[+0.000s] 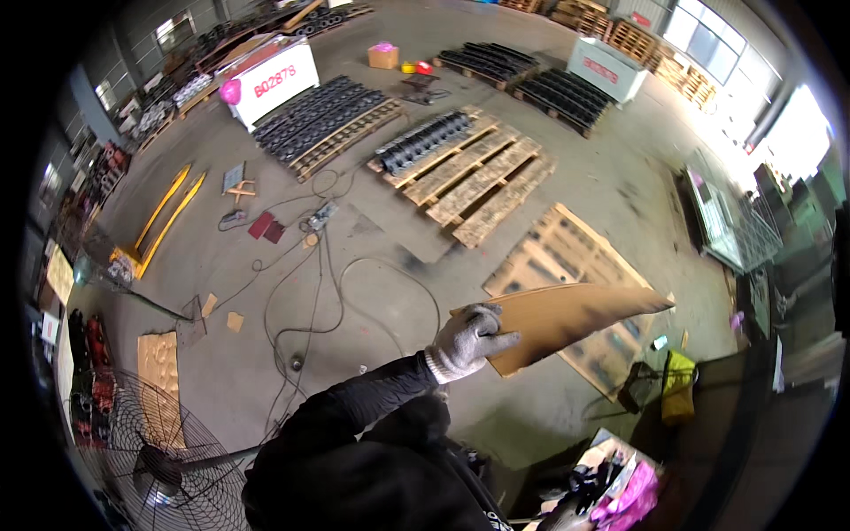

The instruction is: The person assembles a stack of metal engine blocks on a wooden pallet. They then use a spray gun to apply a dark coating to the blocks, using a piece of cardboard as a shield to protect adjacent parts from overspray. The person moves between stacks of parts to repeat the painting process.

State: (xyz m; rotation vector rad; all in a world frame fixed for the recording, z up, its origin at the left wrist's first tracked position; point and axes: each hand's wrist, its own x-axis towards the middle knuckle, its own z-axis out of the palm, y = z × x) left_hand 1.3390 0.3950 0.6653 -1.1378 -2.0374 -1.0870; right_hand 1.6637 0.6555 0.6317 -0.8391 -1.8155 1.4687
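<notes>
My left hand (469, 341), in a grey knit glove at the end of a black sleeve, is raised in front of me. It grips the near end of a flat brown cardboard sheet (567, 314). The sheet juts out to the right, tapering to a point, above a bare wooden pallet (567, 252) on the concrete floor. I cannot make out my right hand.
Wooden pallets (469, 173) carry rows of black parts (323, 111). Cables (328, 301) snake across the floor. A yellow pallet jack (159, 221) stands at left and a cage fan (150, 451) at lower left. A yellow bag (677, 385) and pink clutter (629, 496) lie at lower right.
</notes>
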